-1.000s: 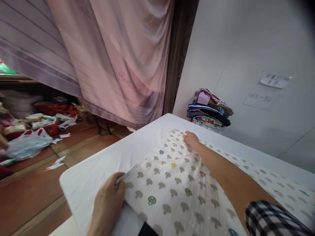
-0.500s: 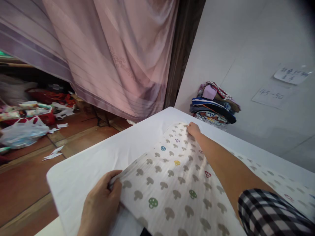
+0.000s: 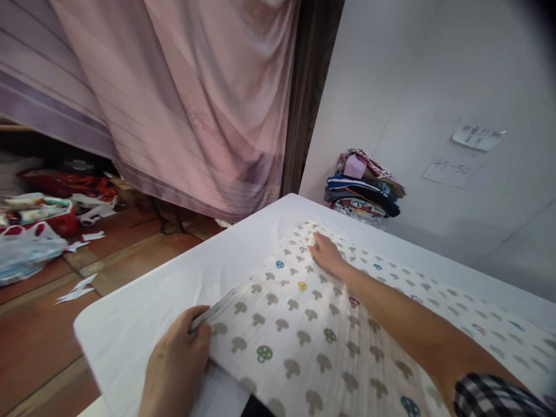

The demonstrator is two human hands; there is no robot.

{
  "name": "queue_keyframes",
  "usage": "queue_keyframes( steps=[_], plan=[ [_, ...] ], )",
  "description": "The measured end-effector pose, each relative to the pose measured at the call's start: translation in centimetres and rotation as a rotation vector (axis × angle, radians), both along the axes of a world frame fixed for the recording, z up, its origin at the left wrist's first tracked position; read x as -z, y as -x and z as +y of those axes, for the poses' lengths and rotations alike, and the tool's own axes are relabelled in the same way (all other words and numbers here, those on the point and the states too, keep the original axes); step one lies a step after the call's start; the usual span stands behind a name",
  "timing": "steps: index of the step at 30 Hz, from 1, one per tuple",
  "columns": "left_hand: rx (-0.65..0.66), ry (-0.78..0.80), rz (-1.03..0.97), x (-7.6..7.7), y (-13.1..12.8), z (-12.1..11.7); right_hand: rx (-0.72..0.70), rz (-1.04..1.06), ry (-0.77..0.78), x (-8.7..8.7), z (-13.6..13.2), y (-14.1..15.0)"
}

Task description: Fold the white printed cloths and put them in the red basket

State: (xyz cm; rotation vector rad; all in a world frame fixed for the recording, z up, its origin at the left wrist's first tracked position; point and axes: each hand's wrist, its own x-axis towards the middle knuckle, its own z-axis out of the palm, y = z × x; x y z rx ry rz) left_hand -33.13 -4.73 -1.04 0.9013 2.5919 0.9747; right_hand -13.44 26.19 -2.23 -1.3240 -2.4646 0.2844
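Note:
A white cloth (image 3: 289, 307) printed with grey and coloured mushrooms lies spread over a white table (image 3: 143, 295), some wrinkles running along it. At its near left edge, my left hand (image 3: 180, 353) is closed, pinching the cloth's border between thumb and fingers, slightly lifted off the tabletop. My right hand (image 3: 326, 255) reaches across to the far end and rests on top of the cloth, thumb and fingers a little apart, just inside the far edge. Its fingertips are partly hard to make out. My right forearm covers part of the fabric.
Folded clothes (image 3: 365, 188) are stacked by the grey wall (image 3: 403, 87), which carries two paper notes (image 3: 454, 169). A pink curtain (image 3: 208, 98) hangs beyond the table. Plastic bags (image 3: 32, 252) and paper scraps (image 3: 78, 289) lie on the tiled floor. A black piece (image 3: 256, 407) shows at the bottom edge.
My right hand has let go of the cloth's far corner and moved nearer, onto its surface. More cloth now lies flat at right. My left hand keeps its hold; the view has turned slightly right.

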Motion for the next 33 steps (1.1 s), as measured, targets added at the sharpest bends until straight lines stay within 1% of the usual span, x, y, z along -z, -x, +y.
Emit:
queue_keyframes(
  steps=[2,3,6,8,10,13,15,17,20,25,29,33],
  plan=[
    [0.001,0.002,-0.002,-0.1,0.0,0.0,-0.096,-0.071,-0.026,0.4,-1.8,-0.1],
    [-0.003,-0.001,-0.002,-0.1,0.0,0.0,-0.117,-0.103,-0.017,0.5,-2.4,-0.1],
    [-0.025,-0.031,0.008,-0.5,-0.2,0.0,-0.110,-0.168,0.052,0.3,-2.9,0.3],
    [-0.031,-0.056,0.024,-0.7,-0.2,0.0,-0.083,-0.165,0.091,-0.3,-2.4,0.8],
    [-0.028,-0.069,0.042,-0.7,-0.3,0.0,-0.050,-0.132,0.078,-1.1,-1.7,1.7],
    [-0.012,-0.083,0.058,-0.5,-0.2,0.0,-0.025,-0.090,0.034,-2.2,-0.2,3.7],
    [-0.005,-0.089,0.049,-0.3,-0.2,0.1,-0.018,-0.096,0.052,-2.6,0.8,5.3],
    [-0.009,-0.085,0.029,-0.1,-0.2,0.1,-0.009,-0.116,0.083,-2.6,1.9,6.8],
    [-0.011,-0.081,-0.001,0.0,-0.3,0.0,-0.010,-0.161,0.116,-2.1,3.3,8.6],
    [-0.010,-0.097,-0.019,0.2,-0.2,-0.1,-0.023,-0.233,0.134,-1.6,5.0,10.2],
    [-0.014,-0.133,-0.021,0.4,-0.2,0.0,0.014,-0.184,0.091,-1.4,5.4,11.0],
    [-0.009,-0.159,-0.005,0.5,-0.2,-0.1,0.013,-0.102,0.084,-0.7,4.8,11.5]
  ],
)
